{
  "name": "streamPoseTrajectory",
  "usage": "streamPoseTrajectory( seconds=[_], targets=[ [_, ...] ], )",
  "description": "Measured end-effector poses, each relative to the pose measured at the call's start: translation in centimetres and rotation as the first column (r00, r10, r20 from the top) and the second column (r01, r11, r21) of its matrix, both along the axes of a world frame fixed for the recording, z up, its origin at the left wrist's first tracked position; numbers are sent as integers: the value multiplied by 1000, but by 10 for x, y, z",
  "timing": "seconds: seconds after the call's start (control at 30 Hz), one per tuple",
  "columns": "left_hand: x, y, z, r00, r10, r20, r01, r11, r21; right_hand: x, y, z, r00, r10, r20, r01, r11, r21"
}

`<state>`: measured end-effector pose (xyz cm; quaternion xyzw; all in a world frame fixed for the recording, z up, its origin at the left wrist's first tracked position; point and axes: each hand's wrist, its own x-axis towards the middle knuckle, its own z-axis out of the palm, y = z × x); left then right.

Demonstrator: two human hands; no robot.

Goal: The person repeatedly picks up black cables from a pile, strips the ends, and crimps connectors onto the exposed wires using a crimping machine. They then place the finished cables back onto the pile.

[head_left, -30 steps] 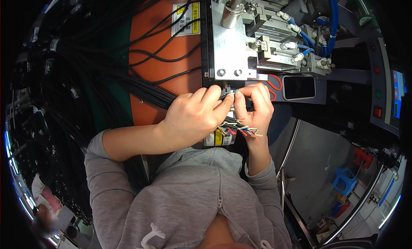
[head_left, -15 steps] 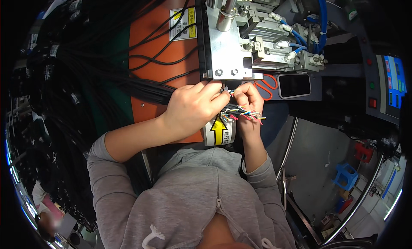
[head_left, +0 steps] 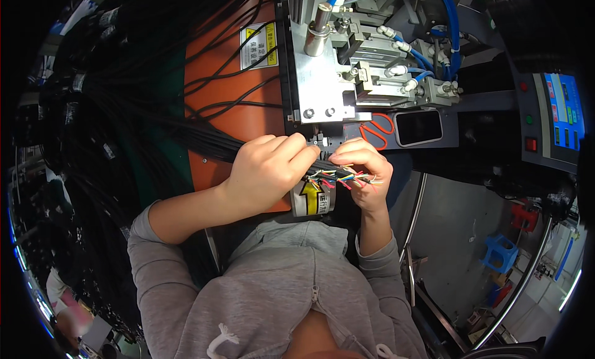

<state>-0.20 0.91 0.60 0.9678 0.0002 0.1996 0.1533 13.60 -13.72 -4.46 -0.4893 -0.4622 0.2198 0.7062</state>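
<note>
A bundle of black cables (head_left: 211, 139) comes in from the left and passes beneath my left hand (head_left: 268, 168). That hand is closed around the cables, its fingers curled and its thumb side toward the machine. The stripped cable ends (head_left: 334, 177) come out on the other side, with thin red, yellow, blue, green and white wires fanned out. My right hand (head_left: 369, 170) is closed beside these ends. Its fingers are bent toward the left fingertips, and what they pinch is hidden. Just beyond both hands sits a small metal fixture (head_left: 320, 140) at the front of the machine (head_left: 325, 89).
Orange-handled scissors (head_left: 376, 133) and a phone (head_left: 419, 127) lie right of the fixture. Blue air hoses (head_left: 455, 24) run over the machine's cylinders. Loose cables cross the orange panel (head_left: 242, 120). At right is a lit control screen (head_left: 563, 108); a white roll with a yellow arrow (head_left: 313, 199) sits below my hands.
Both hands have drawn back slightly from the machine toward me, uncovering the small fixture. My right fingers have come away from the short wire ends held near it and reach lower, over the bundle.
</note>
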Motion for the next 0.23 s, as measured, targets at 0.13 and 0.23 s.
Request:
streamPoseTrajectory(
  seconds=[0.13,0.23],
  targets=[
    [4,5,10,950,-105,292,133,988,-76,-9,-1,6,970,-180,-161,165,981,-101],
    [-8,3,7,991,-117,59,128,961,-246,-10,-1,7,967,-167,-190,157,985,-66]
  ],
)
